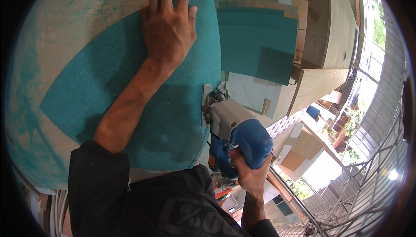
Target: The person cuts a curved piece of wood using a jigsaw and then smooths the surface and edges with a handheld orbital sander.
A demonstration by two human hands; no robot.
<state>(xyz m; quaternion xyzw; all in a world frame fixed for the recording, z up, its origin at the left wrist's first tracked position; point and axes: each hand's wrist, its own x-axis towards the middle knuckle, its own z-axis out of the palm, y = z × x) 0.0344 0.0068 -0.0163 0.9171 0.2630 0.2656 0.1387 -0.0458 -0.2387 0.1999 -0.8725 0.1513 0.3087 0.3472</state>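
A teal board (143, 85) with a pointed left corner and curved sides lies in front of me. My left hand (169, 31) rests on its far part, palm down. The fingers are slightly bent at the far edge, with the thumb apart; the fingertips are partly hidden. At the board's right edge sits a blue and grey jigsaw (238, 128), its metal base plate (206, 107) against the board. My right hand (251, 172) is wrapped round the jigsaw's handle. Its blade is not clearly visible. A thin dark line curves along the board's lower right edge below the base plate.
Beneath the board is a teal-stained worktop (47, 59). Beyond its right edge are more teal sheets (260, 42), a white sheet (247, 89) and a wooden box structure (325, 33). Farther right, boards (303, 150) lean near metal roof framing.
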